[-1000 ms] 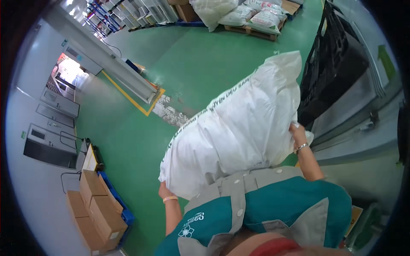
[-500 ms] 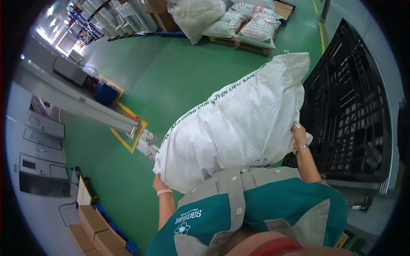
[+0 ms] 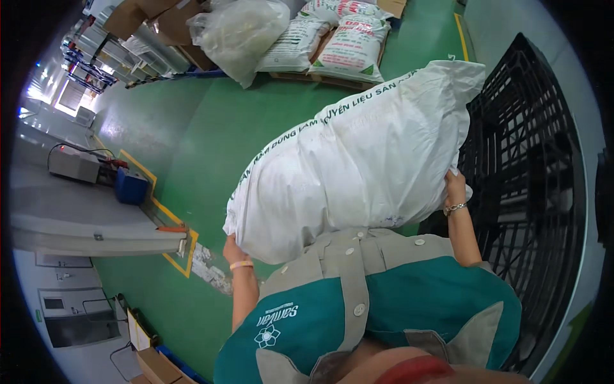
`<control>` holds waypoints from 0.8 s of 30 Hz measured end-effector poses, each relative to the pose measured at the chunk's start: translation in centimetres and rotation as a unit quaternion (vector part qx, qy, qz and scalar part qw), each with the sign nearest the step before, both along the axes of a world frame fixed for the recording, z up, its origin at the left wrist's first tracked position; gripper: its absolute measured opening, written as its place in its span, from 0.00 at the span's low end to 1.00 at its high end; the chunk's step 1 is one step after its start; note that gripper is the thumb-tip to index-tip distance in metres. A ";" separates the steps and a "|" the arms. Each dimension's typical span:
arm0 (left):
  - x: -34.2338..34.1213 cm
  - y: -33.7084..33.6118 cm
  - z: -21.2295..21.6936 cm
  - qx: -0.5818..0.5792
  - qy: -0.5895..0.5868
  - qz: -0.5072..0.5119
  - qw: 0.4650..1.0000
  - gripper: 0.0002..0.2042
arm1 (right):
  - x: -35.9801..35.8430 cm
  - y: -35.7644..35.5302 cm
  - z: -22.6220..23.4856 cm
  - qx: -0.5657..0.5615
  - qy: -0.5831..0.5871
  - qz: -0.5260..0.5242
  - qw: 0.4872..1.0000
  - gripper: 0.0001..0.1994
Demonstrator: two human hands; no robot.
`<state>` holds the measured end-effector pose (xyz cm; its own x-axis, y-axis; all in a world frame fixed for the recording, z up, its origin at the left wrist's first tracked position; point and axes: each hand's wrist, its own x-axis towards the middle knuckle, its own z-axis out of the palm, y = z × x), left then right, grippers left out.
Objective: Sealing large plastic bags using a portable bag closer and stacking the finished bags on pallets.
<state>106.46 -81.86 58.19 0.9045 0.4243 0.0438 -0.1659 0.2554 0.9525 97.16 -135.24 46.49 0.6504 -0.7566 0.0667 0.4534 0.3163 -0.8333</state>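
Observation:
A large, full white woven sack (image 3: 345, 163) with dark green print along its far edge is held up in front of my body. It slants, its right end farther away than its left. My left hand (image 3: 233, 248) grips the near left corner, and the fingertips are partly covered by the fabric. On the other side, my right hand (image 3: 455, 184) is closed on the sack's lower right edge, close to a bunched corner. The sack's near side rests against or very close to my shirt front.
Tall black plastic pallets (image 3: 521, 166) stand along the right wall. Ahead, printed sacks (image 3: 348, 48) lie on a wooden pallet beside a translucent plastic bag (image 3: 240, 35). At left are a white pillar base (image 3: 160, 242), a blue container (image 3: 130, 186) and cardboard boxes (image 3: 163, 368). The floor (image 3: 192, 128) is green.
The view has turned and moved forward, so the pallet of sacks and the pillar appear farther left and the sacks nearer. Both hands keep their hold on the white sack.

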 end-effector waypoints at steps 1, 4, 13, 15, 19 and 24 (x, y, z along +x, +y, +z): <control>0.4 -0.4 0.2 -0.002 0.003 -0.003 1.000 0.13 | -0.3 -0.5 0.1 0.008 -0.010 -0.003 1.000 0.15; 1.4 -1.9 1.0 0.058 -0.030 0.034 0.997 0.13 | -1.2 -0.6 1.8 0.026 -0.009 -0.012 1.000 0.14; 3.5 -8.8 1.3 0.051 0.007 -0.003 0.999 0.11 | -4.8 -4.6 -3.6 0.048 0.095 -0.068 0.992 0.17; 4.5 -9.7 1.7 0.031 0.006 -0.033 0.999 0.11 | -6.0 -4.3 -5.1 0.109 0.085 -0.083 0.987 0.18; 3.9 -10.6 2.0 0.057 0.069 0.017 0.996 0.10 | -6.3 -5.2 -5.6 0.070 0.072 -0.079 0.992 0.16; 4.7 -10.9 1.5 0.093 0.007 -0.001 0.996 0.10 | -4.0 -7.7 -3.4 0.045 0.047 -0.102 0.993 0.15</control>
